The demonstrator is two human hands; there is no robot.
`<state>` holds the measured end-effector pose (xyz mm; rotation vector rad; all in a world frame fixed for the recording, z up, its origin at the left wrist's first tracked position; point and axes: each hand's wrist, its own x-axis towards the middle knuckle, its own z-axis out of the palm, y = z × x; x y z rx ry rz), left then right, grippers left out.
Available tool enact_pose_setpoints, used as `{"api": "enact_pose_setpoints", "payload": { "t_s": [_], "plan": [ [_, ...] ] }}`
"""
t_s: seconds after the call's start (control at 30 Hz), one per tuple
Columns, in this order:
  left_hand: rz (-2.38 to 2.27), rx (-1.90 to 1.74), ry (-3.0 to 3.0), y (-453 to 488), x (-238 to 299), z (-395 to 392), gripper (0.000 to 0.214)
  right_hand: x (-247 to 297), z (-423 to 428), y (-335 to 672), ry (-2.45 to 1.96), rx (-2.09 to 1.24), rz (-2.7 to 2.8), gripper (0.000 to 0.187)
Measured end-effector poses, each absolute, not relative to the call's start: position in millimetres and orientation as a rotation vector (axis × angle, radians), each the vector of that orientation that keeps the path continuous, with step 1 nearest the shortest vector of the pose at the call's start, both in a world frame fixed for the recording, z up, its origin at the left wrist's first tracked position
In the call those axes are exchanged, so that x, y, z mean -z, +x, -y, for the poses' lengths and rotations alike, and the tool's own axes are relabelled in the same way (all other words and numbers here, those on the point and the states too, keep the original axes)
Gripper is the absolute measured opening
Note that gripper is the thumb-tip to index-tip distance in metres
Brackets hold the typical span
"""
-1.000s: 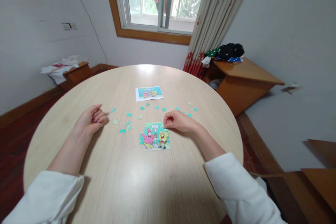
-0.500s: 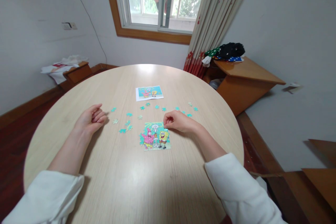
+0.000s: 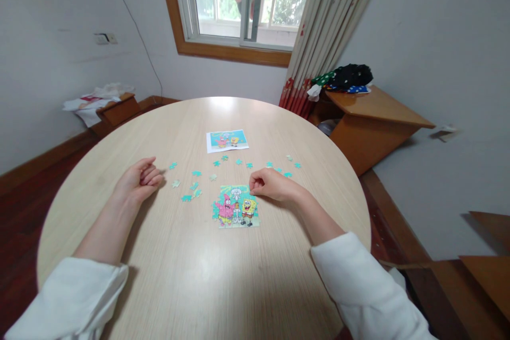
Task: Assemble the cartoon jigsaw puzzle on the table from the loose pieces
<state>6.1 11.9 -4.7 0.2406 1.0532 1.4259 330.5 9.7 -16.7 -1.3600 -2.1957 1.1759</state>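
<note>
Near the middle of the table lies a partly assembled jigsaw puzzle [image 3: 236, 207] with a pink, a pale and a yellow cartoon figure on a turquoise ground. The pinched fingertips of my right hand [image 3: 271, 185] are at its upper right corner, on a puzzle piece [image 3: 252, 196] that they largely cover. My left hand [image 3: 144, 180] rests on the table at the left, fingers curled in, with nothing visible in them. Between the hands are several loose pieces, among them a turquoise piece [image 3: 186, 198] and a pale piece [image 3: 176, 184].
Behind the loose pieces lies a printed reference picture [image 3: 227, 141] on the round wooden table [image 3: 179, 276]. More loose pieces, such as a turquoise one [image 3: 287, 175], lie beyond my right hand. A wooden cabinet [image 3: 358, 111] with clothes on it stands at the right by the curtain.
My right fingertips stay at the puzzle's upper right corner, and the piece there now looks more level with the rest. My left hand has not moved.
</note>
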Motion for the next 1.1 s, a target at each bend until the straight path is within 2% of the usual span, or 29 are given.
{"api": "enact_pose_setpoints", "payload": {
  "t_s": [0.1,0.27,0.43,0.57,1.1],
  "plan": [
    [-1.047,-1.421,0.247,4.8,5.9,-12.0,0.046,18.8,-11.6,333.2,-1.288,-1.187,2.137,0.004],
    [-1.033,-1.426,0.255,2.9,7.5,-13.0,0.048,14.5,-11.5,340.2,-1.277,-1.083,2.159,0.02],
    [-1.032,-1.425,0.23,4.7,5.2,-12.1,0.046,4.9,-8.5,348.6,-1.256,-1.251,2.257,0.031],
    [-1.042,-1.429,0.224,7.1,2.8,-10.4,0.045,4.3,-8.5,350.8,-1.314,-1.316,2.27,0.032],
    [-1.054,-1.428,0.233,7.3,2.8,-10.1,0.045,3.0,-9.6,348.1,-1.345,-1.222,2.192,0.031]
  ]
}}
